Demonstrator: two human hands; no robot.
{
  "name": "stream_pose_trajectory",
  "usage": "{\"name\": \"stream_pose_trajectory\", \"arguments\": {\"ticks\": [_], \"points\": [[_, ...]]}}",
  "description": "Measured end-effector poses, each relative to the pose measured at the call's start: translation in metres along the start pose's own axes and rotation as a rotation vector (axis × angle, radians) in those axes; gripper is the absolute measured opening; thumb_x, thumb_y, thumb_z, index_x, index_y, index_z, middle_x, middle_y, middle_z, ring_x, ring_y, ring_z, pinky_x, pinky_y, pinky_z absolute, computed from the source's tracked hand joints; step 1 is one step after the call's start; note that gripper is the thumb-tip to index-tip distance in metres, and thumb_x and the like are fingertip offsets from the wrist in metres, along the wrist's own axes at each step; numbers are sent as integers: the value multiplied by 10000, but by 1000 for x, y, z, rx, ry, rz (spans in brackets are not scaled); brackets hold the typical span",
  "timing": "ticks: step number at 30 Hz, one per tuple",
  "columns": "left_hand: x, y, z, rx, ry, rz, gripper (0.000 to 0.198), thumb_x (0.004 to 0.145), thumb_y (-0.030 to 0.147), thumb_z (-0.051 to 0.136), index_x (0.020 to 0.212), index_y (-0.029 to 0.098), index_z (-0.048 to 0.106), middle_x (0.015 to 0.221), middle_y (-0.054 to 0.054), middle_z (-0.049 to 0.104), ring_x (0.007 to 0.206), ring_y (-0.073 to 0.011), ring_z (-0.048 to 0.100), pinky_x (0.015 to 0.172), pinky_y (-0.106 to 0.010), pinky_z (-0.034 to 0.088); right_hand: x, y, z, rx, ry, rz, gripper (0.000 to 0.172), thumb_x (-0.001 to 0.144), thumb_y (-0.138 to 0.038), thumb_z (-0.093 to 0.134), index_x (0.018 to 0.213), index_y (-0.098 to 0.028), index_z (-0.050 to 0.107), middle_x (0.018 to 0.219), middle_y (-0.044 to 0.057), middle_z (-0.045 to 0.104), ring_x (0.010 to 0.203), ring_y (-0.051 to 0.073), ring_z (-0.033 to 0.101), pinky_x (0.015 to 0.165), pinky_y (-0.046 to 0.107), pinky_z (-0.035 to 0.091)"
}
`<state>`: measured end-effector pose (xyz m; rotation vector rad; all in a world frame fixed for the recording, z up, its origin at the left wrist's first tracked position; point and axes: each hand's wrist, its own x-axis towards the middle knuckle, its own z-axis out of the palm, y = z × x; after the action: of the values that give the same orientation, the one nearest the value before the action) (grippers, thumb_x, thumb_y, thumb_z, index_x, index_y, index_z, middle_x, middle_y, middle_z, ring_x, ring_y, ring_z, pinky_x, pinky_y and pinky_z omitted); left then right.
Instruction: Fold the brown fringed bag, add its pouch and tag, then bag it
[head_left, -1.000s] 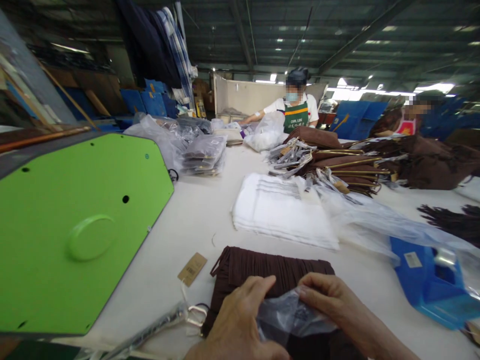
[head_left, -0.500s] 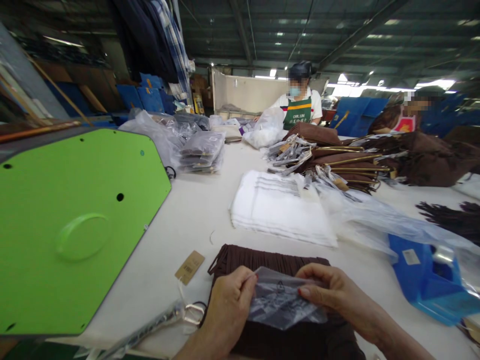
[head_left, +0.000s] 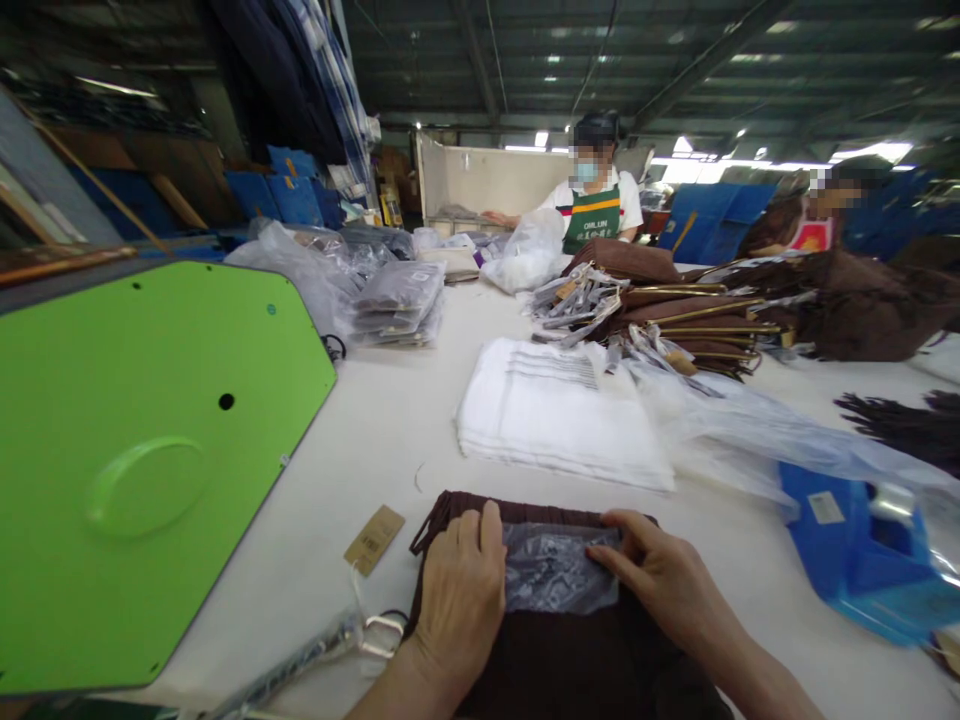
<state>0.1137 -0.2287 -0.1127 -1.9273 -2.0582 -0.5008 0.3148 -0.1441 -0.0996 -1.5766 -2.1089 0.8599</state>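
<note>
At the near edge of the white table [head_left: 390, 430], a brown fringed bag [head_left: 577, 660] lies flat, its lower end cut off by the frame. Across it is a clear plastic piece [head_left: 559, 575], its printing too blurred to read. The left hand [head_left: 461, 590] covers the plastic's left end, fingers together; whether they grip cannot be told. The right hand [head_left: 660, 570] has thumb and forefinger narrowly parted at the other end, their hold unclear. Beside the bag, a cardboard tag [head_left: 375, 540] bears illegible print; a plastic-wrapped strap [head_left: 292, 665] runs out of view.
</note>
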Motion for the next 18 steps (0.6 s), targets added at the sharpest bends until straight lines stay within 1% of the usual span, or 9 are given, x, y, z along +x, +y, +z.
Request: {"name": "stream_pose_trajectory", "arguments": {"ticks": [2, 3, 4, 6, 10, 12, 13, 16, 18], "points": [[-1, 0, -3, 11, 172, 186, 351, 838, 52, 395, 1171, 104, 493, 1016, -133, 622, 850, -265, 592, 707, -381, 466, 0, 1, 2, 0, 7, -13, 348, 701, -482, 561, 935, -227, 597, 544, -54, 527, 523, 155, 533, 533, 285, 379], [-1, 0, -3, -37, 195, 285, 350, 854, 51, 360, 1167, 123, 498, 1076, -118, 612, 919, -258, 576, 766, -385, 465, 1, 2, 3, -2, 11, -15, 355, 700, -486, 569, 942, -228, 598, 545, -55, 527, 521, 153, 532, 532, 282, 383], [-1, 0, -3, -112, 177, 367, 330, 871, 59, 337, 1135, 138, 518, 1098, -92, 611, 968, -240, 560, 819, -371, 460, 1, 2, 4, -5, 12, -16, 363, 700, -489, 575, 952, -228, 598, 548, -57, 527, 520, 150, 531, 533, 280, 388], [0, 1, 1, -274, 59, 445, 269, 888, 95, 362, 1083, 143, 541, 1072, -58, 623, 994, -206, 546, 869, -320, 458, 1, 5, 3, -8, 4, -20, 377, 702, -487, 586, 975, -227, 595, 559, -60, 531, 521, 143, 535, 531, 271, 399], [-1, 0, 13, -404, -195, 373, 260, 844, 126, 510, 1104, 127, 522, 1080, -82, 605, 1015, -220, 538, 877, -344, 484, -1, 20, -13, -43, -65, -59, 417, 684, -449, 632, 1044, -241, 596, 599, -63, 549, 539, 128, 550, 522, 239, 432], [-1, -1, 14, -421, -232, 356, 289, 831, 145, 548, 1117, 127, 512, 1112, -100, 590, 1040, -237, 529, 885, -372, 488, -3, 28, -26, -71, -55, -93, 433, 669, -431, 658, 1055, -242, 605, 623, -55, 569, 551, 126, 565, 511, 224, 453], [-1, -1, 14, -435, -238, 355, 304, 825, 165, 569, 1120, 126, 509, 1123, -106, 585, 1046, -243, 527, 889, -378, 489, -5, 28, -32, -80, -10, -127, 417, 674, -430, 658, 1041, -237, 615, 631, -47, 577, 551, 125, 570, 505, 218, 463], [-2, -2, 10, -470, -256, 368, 391, 789, 234, 638, 1138, 131, 493, 1148, -115, 570, 1053, -262, 521, 908, -406, 479, -11, 9, -43, -90, 155, -303, 316, 754, -421, 607, 1007, -233, 628, 711, -7, 608, 579, 120, 587, 490, 193, 486], [-2, -3, 8, -478, -269, 370, 447, 778, 242, 652, 1175, 146, 467, 1173, -116, 552, 1077, -271, 503, 924, -429, 464, -13, -15, -37, -93, 169, -470, 253, 826, -356, 544, 1038, -239, 616, 834, 28, 641, 689, 125, 622, 568, 181, 519]]}}
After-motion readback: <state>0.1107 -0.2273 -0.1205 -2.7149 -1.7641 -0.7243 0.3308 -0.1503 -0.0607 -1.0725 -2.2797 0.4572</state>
